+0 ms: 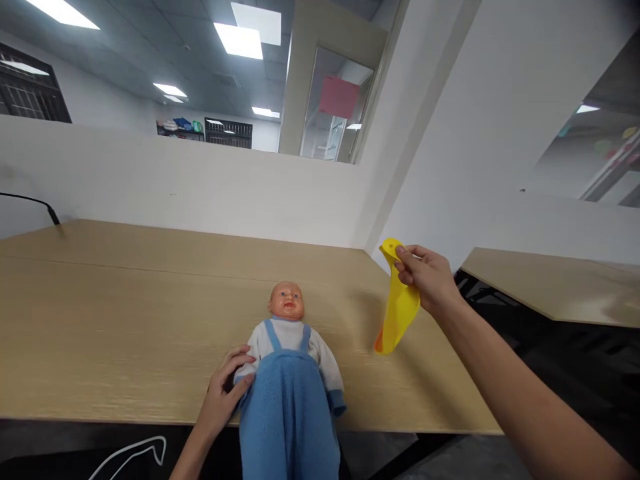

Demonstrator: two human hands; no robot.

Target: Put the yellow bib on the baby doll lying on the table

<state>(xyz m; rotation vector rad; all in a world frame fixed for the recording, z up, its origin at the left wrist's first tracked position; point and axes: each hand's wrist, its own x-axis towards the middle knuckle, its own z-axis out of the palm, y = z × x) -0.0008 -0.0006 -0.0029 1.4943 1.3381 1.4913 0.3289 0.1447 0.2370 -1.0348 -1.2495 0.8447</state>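
Left hand (223, 393) touches doll (290, 390); right hand (427, 277) pinches yellow bib (401, 312).

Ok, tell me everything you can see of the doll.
The doll has a bald, shiny head that looks like plastic, with blue eyes and red lips. It wears a white long-sleeved top with blue cuffs, under fuzzy-looking blue overalls with two shoulder straps. It seems to lie face up on the wooden-looking table, legs extending past the near edge; its feet are out of frame. The person's left hand touches one sleeve.
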